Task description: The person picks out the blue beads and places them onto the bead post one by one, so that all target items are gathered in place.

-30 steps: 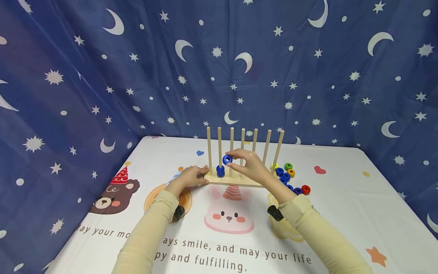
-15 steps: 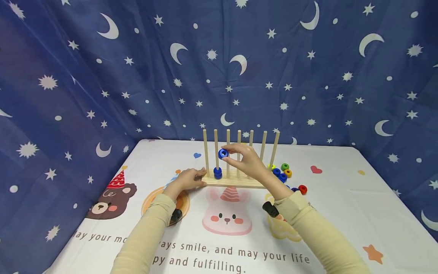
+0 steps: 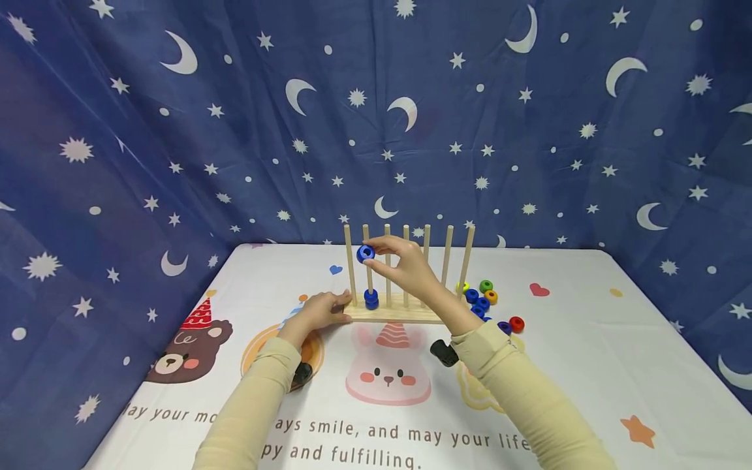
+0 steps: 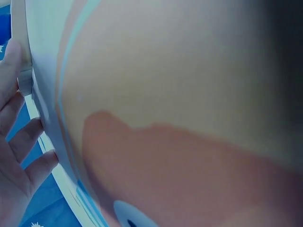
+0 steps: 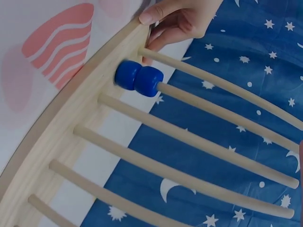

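Head view has a blue ring bead [image 3: 361,256] at the tips of the right hand's [image 3: 405,266] thumb and finger, pinched by its rim, the digits parted only as far as the bead is wide. Its hole faces the camera, and the tip of the second peg from the left [image 3: 369,281] shows just above it; whether the peg runs through the hole I cannot tell, though the tilt suggests not. If not, threading it well would call for raising the bead over the tip, rolling the fingers until the hole points straight down, and lowering it without scraping. Gripping by the rim suits this, provided no fingertip covers the hole. Below those fingertips, two stacked blue beads [image 3: 371,299] sit at the foot of the same peg, a ready landing for a gentle release. Under the fingers stands the seven-peg wooden rack [image 3: 405,314]; the left hand [image 3: 317,311] grips its left end, thumb and fingers on opposite sides, and a firm hold there should keep the base from sliding. Off to the right of the right fingers, loose blue beads [image 3: 484,305] lie with a red bead [image 3: 516,324] and a green bead [image 3: 485,286] on the printed tablecloth [image 3: 587,365]; the forearm should clear them.
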`<state>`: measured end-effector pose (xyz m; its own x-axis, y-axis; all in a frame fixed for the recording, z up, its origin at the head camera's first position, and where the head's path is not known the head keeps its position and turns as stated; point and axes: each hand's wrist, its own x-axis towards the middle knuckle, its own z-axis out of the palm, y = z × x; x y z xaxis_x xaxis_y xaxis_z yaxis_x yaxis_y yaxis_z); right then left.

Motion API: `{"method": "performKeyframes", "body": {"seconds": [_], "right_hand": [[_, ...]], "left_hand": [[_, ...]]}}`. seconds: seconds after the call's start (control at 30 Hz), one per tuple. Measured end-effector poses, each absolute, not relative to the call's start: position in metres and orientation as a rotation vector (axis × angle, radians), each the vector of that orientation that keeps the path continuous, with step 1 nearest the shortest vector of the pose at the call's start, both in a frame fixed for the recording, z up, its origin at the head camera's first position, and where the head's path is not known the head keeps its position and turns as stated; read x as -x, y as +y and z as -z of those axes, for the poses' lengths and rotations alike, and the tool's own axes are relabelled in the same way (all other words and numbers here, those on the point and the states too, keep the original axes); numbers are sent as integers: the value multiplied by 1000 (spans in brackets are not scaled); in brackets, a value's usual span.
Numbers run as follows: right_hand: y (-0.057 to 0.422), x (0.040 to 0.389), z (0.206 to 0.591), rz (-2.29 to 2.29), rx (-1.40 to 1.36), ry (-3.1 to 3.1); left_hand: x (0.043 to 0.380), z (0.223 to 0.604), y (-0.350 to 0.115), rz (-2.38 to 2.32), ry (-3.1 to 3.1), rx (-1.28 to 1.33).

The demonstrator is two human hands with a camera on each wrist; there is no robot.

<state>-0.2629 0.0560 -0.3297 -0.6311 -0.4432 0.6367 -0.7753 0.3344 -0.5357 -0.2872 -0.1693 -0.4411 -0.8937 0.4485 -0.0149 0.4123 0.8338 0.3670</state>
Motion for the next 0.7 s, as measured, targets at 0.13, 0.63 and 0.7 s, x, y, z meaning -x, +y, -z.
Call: {"method": "performKeyframes", "body": {"seconds": [0.13, 0.63, 0.7], "right_hand": [[50, 263, 328, -1202, -1058, -2211], [50, 282, 302, -1204, -986, -2152], [49, 285, 300, -1200, -978, -2183]], "left_hand": [[285, 441, -171, -563, 2912, -685], [285, 442, -168, -568, 2921, -652], [285, 442, -170, -560, 2920, -631]]}}
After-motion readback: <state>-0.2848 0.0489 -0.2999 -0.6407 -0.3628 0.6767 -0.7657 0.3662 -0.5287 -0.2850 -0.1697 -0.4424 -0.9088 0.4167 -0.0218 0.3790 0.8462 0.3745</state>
